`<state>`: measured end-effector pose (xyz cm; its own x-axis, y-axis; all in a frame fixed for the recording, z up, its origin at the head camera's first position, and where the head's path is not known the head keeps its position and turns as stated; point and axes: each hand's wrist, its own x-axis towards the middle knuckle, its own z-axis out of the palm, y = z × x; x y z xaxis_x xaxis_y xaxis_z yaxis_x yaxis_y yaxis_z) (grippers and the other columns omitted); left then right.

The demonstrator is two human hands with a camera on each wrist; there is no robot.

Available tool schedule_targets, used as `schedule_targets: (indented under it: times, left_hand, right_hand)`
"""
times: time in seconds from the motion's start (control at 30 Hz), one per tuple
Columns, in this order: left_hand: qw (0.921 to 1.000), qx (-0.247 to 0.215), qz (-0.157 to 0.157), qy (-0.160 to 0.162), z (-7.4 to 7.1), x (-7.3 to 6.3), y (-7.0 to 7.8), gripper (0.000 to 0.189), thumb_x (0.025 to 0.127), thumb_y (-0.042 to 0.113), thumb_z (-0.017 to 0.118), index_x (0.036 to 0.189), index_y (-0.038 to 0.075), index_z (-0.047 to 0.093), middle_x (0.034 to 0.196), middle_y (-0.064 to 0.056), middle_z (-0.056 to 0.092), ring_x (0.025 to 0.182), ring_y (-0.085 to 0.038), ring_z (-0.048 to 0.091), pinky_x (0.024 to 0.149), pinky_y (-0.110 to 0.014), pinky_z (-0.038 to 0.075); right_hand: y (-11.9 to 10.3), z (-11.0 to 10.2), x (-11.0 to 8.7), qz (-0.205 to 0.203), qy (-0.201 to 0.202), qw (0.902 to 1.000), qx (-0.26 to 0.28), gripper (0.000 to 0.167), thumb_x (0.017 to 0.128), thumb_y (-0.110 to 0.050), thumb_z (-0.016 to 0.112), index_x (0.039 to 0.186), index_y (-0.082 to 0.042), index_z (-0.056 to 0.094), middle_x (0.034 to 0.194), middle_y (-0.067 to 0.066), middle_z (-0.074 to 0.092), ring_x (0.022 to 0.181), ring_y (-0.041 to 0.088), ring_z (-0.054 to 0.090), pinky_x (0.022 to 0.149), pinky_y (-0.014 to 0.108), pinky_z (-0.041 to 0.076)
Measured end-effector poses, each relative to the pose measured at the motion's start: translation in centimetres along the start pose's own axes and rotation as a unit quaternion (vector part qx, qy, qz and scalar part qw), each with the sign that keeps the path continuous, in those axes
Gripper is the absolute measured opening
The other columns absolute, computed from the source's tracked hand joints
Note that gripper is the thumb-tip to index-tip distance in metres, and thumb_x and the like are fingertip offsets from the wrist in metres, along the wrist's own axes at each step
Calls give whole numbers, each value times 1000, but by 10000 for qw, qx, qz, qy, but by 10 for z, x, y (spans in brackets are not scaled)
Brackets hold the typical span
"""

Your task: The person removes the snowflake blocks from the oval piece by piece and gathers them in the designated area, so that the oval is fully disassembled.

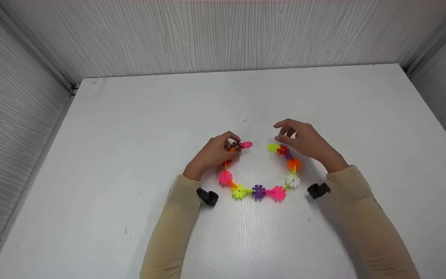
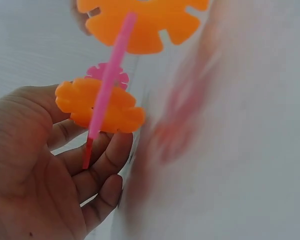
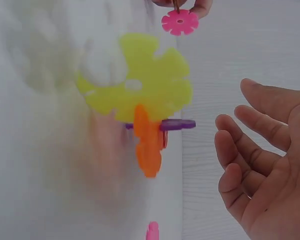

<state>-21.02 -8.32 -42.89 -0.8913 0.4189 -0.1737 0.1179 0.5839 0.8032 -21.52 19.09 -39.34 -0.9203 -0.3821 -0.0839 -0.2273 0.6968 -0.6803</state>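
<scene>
A chain of colourful notched plastic discs (image 1: 259, 192) lies on the white table in a ring with a gap at its far side. At the chain's left end my left hand (image 1: 213, 152) pinches a brown disc (image 1: 237, 146) between thumb and fingers, and a pink disc (image 1: 247, 144) sticks out past it. In the left wrist view the left hand's curled fingers are beside an orange disc (image 2: 102, 105). My right hand (image 1: 302, 138) holds nothing; its fingers are loosely bent just above the chain's right end, near a yellow disc (image 1: 273, 147) and a red disc (image 1: 283, 150).
The white table (image 1: 110, 162) carries a few small dark marks. Wood-grained panels stand around it, with the back panel (image 1: 230, 38) along the far edge. A black camera mount (image 1: 208, 197) sits at the left wrist, another black mount (image 1: 318, 190) at the right.
</scene>
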Motion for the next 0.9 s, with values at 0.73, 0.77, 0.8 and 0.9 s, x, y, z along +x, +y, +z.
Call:
schedule_targets:
  times: [0.73,0.77,0.8,0.9]
  left_hand:
    - [9987,-315,-64,394,-1,-4,0,39,86,22,71,121,13,58,95,-7,65,77,-16,54,68,-24,45]
    - [9986,-321,-73,413,-1,-3,0,39,86,22,72,120,12,58,96,-8,66,77,-16,55,68,-23,46]
    - [9985,-325,-90,425,-1,-3,1,39,86,23,72,119,12,57,96,-8,67,76,-16,56,67,-23,46]
    - [9984,-288,-98,478,-1,-3,2,36,85,22,73,116,10,58,97,-9,69,77,-16,59,68,-23,47]
  right_hand:
    - [-26,27,14,-284,-484,9982,-207,44,92,-25,66,131,-8,56,119,13,61,107,27,55,92,42,49]
    - [-27,28,14,-332,-496,9979,-248,44,92,-25,66,131,-7,56,119,14,61,107,28,55,93,42,49]
    - [-27,29,15,-368,-511,9976,-286,44,92,-24,66,131,-6,56,120,14,61,107,28,55,93,42,49]
    - [-29,32,16,-468,-550,9966,-393,43,92,-24,66,130,-5,56,119,14,61,107,28,55,94,43,48]
